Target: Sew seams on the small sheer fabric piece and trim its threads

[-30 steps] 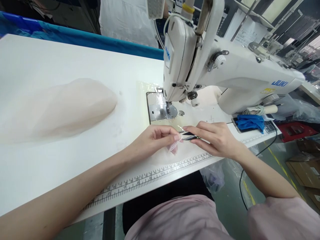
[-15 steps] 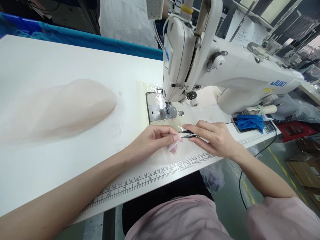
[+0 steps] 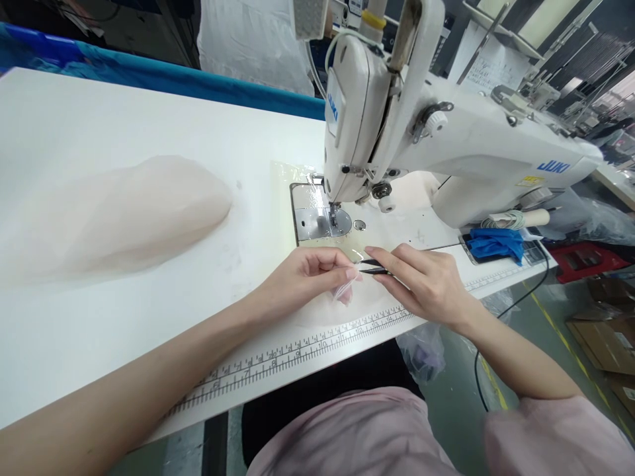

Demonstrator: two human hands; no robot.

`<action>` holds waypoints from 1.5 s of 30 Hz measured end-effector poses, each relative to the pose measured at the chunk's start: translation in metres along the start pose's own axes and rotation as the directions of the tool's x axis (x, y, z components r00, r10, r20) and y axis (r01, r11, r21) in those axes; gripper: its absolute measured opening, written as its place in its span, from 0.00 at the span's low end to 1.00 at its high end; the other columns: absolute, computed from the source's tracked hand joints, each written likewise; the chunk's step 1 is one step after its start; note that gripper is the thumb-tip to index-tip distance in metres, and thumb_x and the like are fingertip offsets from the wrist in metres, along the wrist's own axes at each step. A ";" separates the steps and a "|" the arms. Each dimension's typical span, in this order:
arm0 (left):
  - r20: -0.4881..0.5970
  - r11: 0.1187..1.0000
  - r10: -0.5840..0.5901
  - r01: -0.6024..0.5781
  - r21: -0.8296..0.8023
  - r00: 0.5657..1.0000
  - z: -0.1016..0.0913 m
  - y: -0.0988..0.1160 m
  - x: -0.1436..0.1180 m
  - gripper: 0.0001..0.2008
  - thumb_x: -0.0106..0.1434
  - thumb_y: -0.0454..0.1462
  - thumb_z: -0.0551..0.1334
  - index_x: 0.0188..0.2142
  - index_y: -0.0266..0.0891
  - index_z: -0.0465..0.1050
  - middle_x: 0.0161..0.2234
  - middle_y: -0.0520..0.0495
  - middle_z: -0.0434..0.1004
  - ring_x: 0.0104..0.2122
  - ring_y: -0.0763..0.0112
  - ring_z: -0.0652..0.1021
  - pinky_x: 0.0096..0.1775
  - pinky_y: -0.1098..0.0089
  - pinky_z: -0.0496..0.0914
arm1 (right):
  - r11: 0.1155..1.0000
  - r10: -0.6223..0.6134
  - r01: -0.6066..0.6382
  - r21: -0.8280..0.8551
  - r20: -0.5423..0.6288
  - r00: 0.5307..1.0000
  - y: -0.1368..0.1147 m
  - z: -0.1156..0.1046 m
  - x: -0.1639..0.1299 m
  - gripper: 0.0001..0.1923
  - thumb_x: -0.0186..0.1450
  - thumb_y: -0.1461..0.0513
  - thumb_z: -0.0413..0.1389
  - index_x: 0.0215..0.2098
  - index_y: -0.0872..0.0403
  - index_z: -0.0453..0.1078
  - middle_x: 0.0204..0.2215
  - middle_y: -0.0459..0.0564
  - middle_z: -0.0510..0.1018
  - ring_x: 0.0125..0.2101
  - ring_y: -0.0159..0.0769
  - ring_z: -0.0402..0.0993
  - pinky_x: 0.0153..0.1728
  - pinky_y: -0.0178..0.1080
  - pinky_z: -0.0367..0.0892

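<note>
My left hand (image 3: 322, 272) pinches a small piece of thin sheer fabric (image 3: 342, 291) just in front of the sewing machine's needle plate (image 3: 317, 221). My right hand (image 3: 421, 281) is closed on small dark-bladed thread snips (image 3: 372, 266); their two blades stand apart, with the tips at the fabric by my left fingertips. Whether the tips touch the fabric or a thread I cannot tell. Above and behind my hands is the white sewing machine (image 3: 362, 119), its presser foot (image 3: 334, 215) over the plate.
Pale sheer fabric (image 3: 149, 211) lies on the left of the white table (image 3: 238, 145). A printed ruler (image 3: 307, 350) runs along the front edge. At the right are a blue cloth (image 3: 496, 243) and a thread cone (image 3: 536, 217). Another person's white clothing (image 3: 253, 46) shows behind the table.
My right hand has shifted very slightly, and the snips' blades appear a little differently angled. My left hand stays in place with the fabric.
</note>
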State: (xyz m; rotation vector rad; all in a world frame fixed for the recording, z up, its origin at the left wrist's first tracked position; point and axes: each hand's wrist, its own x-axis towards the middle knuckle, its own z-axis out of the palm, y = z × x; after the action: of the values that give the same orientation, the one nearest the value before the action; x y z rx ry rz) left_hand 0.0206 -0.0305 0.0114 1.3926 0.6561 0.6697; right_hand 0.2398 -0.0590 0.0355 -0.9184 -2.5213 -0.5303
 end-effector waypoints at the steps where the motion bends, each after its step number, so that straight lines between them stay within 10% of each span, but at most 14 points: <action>1: -0.003 1.000 0.000 0.000 0.000 1.000 0.000 0.000 0.000 0.14 0.62 0.44 0.62 0.25 0.38 0.72 0.22 0.52 0.74 0.25 0.74 0.75 0.36 0.70 0.71 | 1.000 -0.006 0.006 -0.023 -0.010 1.000 -0.001 0.000 0.000 0.14 0.69 0.61 0.52 0.51 0.59 0.67 0.26 0.43 0.72 0.20 0.25 0.60 0.20 0.32 0.53; 10: -0.040 1.000 -0.003 0.004 0.014 0.999 0.002 0.001 -0.001 0.15 0.62 0.43 0.62 0.22 0.37 0.70 0.21 0.52 0.73 0.25 0.74 0.75 0.35 0.70 0.71 | 0.985 -0.043 0.041 -0.169 -0.010 0.999 -0.007 0.001 -0.004 0.13 0.68 0.66 0.53 0.50 0.57 0.67 0.22 0.40 0.71 0.20 0.24 0.60 0.21 0.32 0.53; 45: -0.019 1.000 0.010 -0.010 -0.010 1.000 0.002 0.002 -0.001 0.12 0.63 0.40 0.61 0.25 0.37 0.71 0.22 0.53 0.73 0.25 0.75 0.74 0.34 0.71 0.70 | 0.989 0.109 -0.112 0.093 0.034 0.993 -0.010 0.006 -0.009 0.14 0.70 0.62 0.50 0.52 0.58 0.67 0.28 0.44 0.72 0.21 0.24 0.64 0.20 0.31 0.56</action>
State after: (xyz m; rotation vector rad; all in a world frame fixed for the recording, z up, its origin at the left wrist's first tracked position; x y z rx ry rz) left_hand 0.0217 -0.0326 0.0131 1.3825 0.6605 0.6937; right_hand 0.2375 -0.0682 0.0241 -1.0303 -2.4802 -0.3625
